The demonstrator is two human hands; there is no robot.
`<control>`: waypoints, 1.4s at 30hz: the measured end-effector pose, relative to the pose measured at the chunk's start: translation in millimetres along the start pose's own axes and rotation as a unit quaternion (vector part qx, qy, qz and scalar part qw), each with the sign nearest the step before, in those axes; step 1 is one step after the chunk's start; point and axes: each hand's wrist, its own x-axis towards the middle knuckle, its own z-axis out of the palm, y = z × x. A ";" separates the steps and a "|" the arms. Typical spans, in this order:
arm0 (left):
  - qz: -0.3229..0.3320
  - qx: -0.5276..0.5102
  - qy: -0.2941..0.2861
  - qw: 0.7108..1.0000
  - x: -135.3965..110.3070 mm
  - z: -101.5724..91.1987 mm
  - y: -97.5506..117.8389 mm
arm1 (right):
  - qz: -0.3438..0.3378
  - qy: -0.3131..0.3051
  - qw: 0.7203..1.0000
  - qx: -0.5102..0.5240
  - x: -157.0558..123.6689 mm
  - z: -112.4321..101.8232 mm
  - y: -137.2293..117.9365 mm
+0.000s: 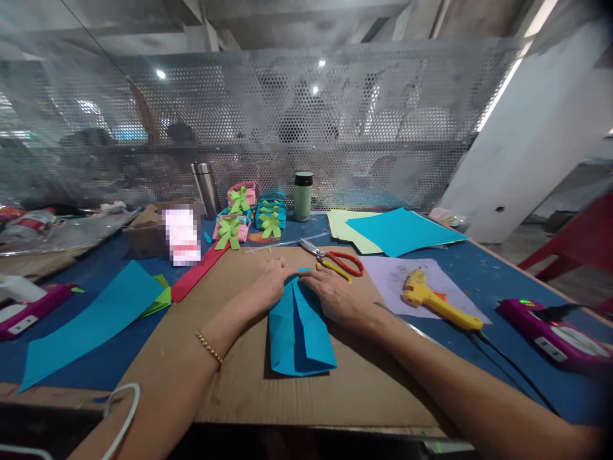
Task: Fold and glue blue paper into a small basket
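A folded sheet of blue paper [282, 332] lies on a brown cardboard sheet [239, 390], its two side flaps turned inward with a dark gap between them. At its far end my left hand [268, 281] holds the left side, fingers closed at the edge. My right hand [338, 295] grips the same end from the right, its fingers bent over the paper and partly hiding that edge. Just beyond my right hand rest scissors [342, 260] with red and yellow handles, blades apart.
On the right, a yellow glue gun [438, 300] lies on lilac paper [383, 275], its cord trailing forward near a purple power strip [550, 332]. Blue paper [96, 319] and a red strip [198, 275] lie left. Paper baskets [232, 230], a steel flask [205, 188] and a green tumbler [302, 198] stand behind.
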 end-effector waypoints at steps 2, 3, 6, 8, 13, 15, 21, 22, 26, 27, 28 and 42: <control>0.008 0.005 0.001 1.000 0.7 2.2 -1.9 | -0.001 0.004 1.000 0.012 0.0 1.3 1.9; 0.011 0.007 0.000 1.000 0.7 3.0 -2.6 | 0.000 0.005 1.000 0.017 -0.1 1.6 2.2; 0.011 0.015 -0.001 1.000 -0.3 4.4 -2.6 | 0.014 0.015 0.999 0.030 -0.8 0.4 0.4; 0.009 0.018 0.000 1.000 -1.2 4.3 -1.4 | 0.038 0.026 0.998 0.042 -1.3 -1.3 -2.0; -0.004 -0.001 0.001 1.000 -2.7 1.4 0.8 | 0.104 0.028 0.993 0.056 -1.8 -2.5 -4.3; -0.014 -0.018 0.007 1.000 -2.8 0.8 0.6 | 0.108 0.027 0.993 0.049 -2.0 -1.3 -3.5; -0.016 -0.012 0.007 1.000 -0.9 4.0 -0.5 | 0.112 0.014 0.993 0.025 -2.4 -3.1 -6.2; -0.010 0.005 0.004 1.000 -0.3 4.9 -0.3 | 0.113 0.011 0.993 0.027 -2.2 -4.3 -7.4; 0.001 0.054 0.007 0.999 1.3 6.8 1.9 | 0.113 -0.001 0.993 0.036 -1.3 -7.3 -10.2; 0.000 0.054 0.008 0.998 1.4 6.5 2.8 | 0.114 -0.002 0.993 0.037 -1.1 -7.3 -10.1; -0.001 0.052 0.007 0.999 1.4 5.8 3.9 | 0.115 -0.002 0.993 0.040 -1.0 -7.0 -9.8; -0.004 0.040 0.018 0.999 -5.5 6.7 -0.4 | 0.087 0.079 0.992 0.048 2.3 -3.4 3.2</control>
